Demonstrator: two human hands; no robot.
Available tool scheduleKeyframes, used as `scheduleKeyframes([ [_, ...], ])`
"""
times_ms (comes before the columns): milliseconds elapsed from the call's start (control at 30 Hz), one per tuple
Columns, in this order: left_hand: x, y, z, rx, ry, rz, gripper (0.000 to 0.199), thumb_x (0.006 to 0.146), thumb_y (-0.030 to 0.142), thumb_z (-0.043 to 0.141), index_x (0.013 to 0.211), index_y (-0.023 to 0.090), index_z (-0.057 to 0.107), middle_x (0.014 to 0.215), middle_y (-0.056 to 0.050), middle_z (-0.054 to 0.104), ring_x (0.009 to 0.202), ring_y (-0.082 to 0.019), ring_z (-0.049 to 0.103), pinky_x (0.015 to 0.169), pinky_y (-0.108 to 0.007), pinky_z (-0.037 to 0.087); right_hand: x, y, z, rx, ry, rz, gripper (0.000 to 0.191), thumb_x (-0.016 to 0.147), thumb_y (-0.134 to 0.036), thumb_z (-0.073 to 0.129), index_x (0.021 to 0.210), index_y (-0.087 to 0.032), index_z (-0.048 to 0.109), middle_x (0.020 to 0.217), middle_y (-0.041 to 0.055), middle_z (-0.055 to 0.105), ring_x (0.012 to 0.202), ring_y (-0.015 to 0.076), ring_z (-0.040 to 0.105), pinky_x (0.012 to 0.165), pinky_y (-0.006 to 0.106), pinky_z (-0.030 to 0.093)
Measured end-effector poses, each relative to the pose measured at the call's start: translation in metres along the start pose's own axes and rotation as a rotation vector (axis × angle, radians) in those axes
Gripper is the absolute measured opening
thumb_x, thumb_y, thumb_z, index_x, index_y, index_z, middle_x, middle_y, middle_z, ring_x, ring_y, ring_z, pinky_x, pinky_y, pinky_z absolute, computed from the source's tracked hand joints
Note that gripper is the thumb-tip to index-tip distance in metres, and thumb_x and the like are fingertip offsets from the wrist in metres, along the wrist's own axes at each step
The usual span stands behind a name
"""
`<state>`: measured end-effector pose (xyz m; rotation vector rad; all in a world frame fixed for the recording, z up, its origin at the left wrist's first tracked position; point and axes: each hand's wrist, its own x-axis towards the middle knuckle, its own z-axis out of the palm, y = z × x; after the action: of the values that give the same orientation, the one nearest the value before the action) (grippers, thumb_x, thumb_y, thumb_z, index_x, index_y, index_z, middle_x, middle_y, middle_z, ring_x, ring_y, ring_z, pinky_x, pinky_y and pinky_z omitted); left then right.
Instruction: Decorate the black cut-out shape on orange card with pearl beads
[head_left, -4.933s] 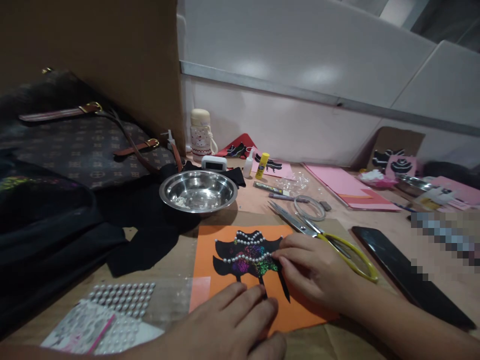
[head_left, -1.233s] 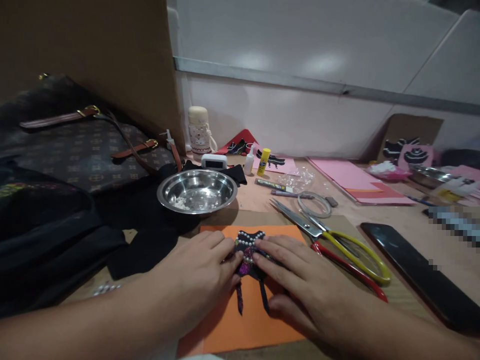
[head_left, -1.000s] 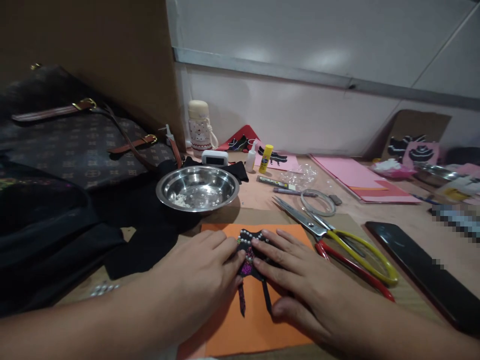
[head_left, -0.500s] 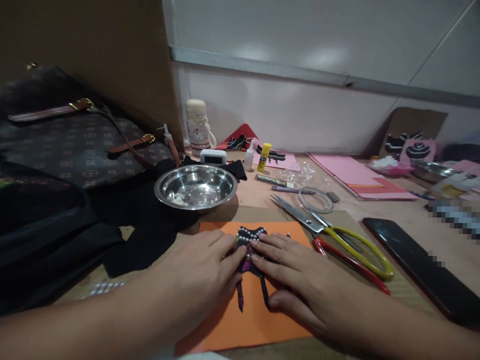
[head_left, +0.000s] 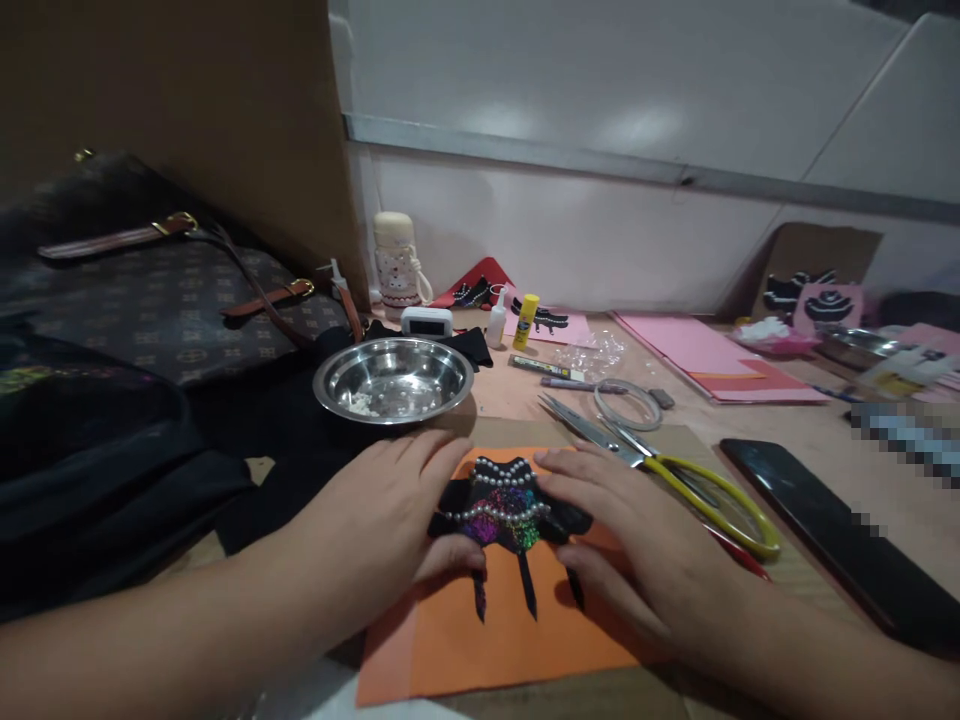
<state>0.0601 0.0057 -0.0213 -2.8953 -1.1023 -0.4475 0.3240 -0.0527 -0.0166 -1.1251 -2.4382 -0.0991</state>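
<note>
With fingers close together and thumb spread apart at the left hand (head_left: 379,515), touching the left side of the black cutout (head_left: 510,500). With fingers slightly parted and thumb apart at the right hand (head_left: 641,535), touching its right side. Cannot tell whether pressing or only resting. In between, laid flat on the orange card (head_left: 480,655), decorated with rows of pearl beads and purple, pink and green glitter. From the far left, past dark fabric (head_left: 97,470) to a patterned bag (head_left: 165,310) with brown straps. Next, to a steel bowl (head_left: 394,382) holding small white bits, with a cream-topped flask (head_left: 395,262) and a white device (head_left: 426,322) standing behind. Then on to a red card (head_left: 491,270) bearing a beaded shape, a white squeeze bottle (head_left: 496,326) and a yellow glue stick (head_left: 526,322), both upright. Beyond the right fingers, to scissors (head_left: 664,475) with yellow handles, just beside a clear ring (head_left: 627,405), and to a red handle (head_left: 739,555) partly hidden by the right forearm. Farther right, to pink sheets (head_left: 682,348) near the wall, a black phone (head_left: 802,530) lying flat, and a propped brown card (head_left: 821,250).
</note>
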Motion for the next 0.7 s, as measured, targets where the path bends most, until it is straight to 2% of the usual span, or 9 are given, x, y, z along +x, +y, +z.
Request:
scheduleKeyframes([
  [100, 0.006, -0.009, -0.003, -0.031, -0.073, -0.075, 0.082, 0.08, 0.062, 0.072, 0.14, 0.011, 0.05, 0.142, -0.019, 0.055, 0.129, -0.037, 0.053, 0.104, -0.052, 0.045, -0.002, 0.012, 0.0, -0.008, 0.086, 0.052, 0.034, 0.099, -0.031, 0.052, 0.131, -0.019, 0.052, 0.133, 0.0154, 0.063, 0.124, 0.0303, 0.058, 0.101, 0.053, 0.051],
  [167, 0.009, -0.014, -0.005, -0.06, -0.075, -0.088, 0.079, 0.083, 0.06, 0.07, 0.141, 0.011, 0.049, 0.142, -0.019, 0.055, 0.129, -0.037, 0.053, 0.104, -0.053, 0.045, -0.001, 0.02, 0.001, 0.039, 0.079, 0.167, 0.034, 0.099, -0.033, 0.051, 0.13, -0.02, 0.051, 0.129, 0.0148, 0.064, 0.12, 0.0308, 0.06, 0.097, 0.054, 0.052],
  [300, 0.011, -0.016, -0.01, -0.167, -0.087, -0.108, 0.072, 0.081, 0.046, 0.076, 0.141, 0.016, 0.05, 0.141, -0.017, 0.057, 0.128, -0.035, 0.056, 0.105, -0.053, 0.046, 0.004, 0.03, 0.005, 0.262, 0.065, 0.426, 0.036, 0.098, -0.04, 0.052, 0.129, -0.022, 0.054, 0.128, 0.0136, 0.064, 0.12, 0.031, 0.06, 0.1, 0.057, 0.049],
  [367, 0.012, -0.016, -0.013, -0.259, -0.112, -0.134, 0.073, 0.078, 0.036, 0.079, 0.142, 0.017, 0.049, 0.144, -0.016, 0.055, 0.131, -0.035, 0.053, 0.108, -0.053, 0.045, 0.007, 0.03, 0.004, 0.331, 0.079, 0.47, 0.037, 0.098, -0.042, 0.052, 0.129, -0.021, 0.054, 0.128, 0.0137, 0.064, 0.122, 0.03, 0.059, 0.103, 0.056, 0.047],
  [467, 0.012, -0.016, -0.018, -0.448, -0.109, -0.164, 0.072, 0.079, 0.022, 0.073, 0.145, 0.018, 0.046, 0.15, -0.013, 0.05, 0.138, -0.031, 0.048, 0.114, -0.049, 0.041, 0.009, 0.027, -0.003, 0.384, 0.093, 0.503, 0.038, 0.098, -0.043, 0.053, 0.13, -0.023, 0.054, 0.128, 0.0124, 0.064, 0.12, 0.0281, 0.061, 0.105, 0.055, 0.047],
  [600, 0.015, -0.022, -0.026, -0.656, -0.031, -0.169, 0.067, 0.081, 0.017, 0.066, 0.145, 0.025, 0.048, 0.151, -0.006, 0.05, 0.141, -0.027, 0.045, 0.119, -0.043, 0.036, 0.002, 0.03, -0.012, 0.527, 0.147, 0.612, 0.051, 0.095, -0.049, 0.057, 0.141, -0.03, 0.047, 0.14, 0.011, 0.059, 0.127, 0.0284, 0.058, 0.106, 0.051, 0.049],
  [700, 0.018, -0.026, -0.031, -0.701, 0.14, -0.146, 0.063, 0.084, 0.021, 0.065, 0.144, 0.029, 0.049, 0.149, -0.003, 0.052, 0.141, -0.027, 0.045, 0.12, -0.043, 0.034, -0.008, 0.035, -0.016, 0.613, 0.195, 0.681, 0.057, 0.092, -0.055, 0.058, 0.144, -0.032, 0.048, 0.142, 0.0099, 0.059, 0.129, 0.0322, 0.057, 0.104, 0.052, 0.05],
])
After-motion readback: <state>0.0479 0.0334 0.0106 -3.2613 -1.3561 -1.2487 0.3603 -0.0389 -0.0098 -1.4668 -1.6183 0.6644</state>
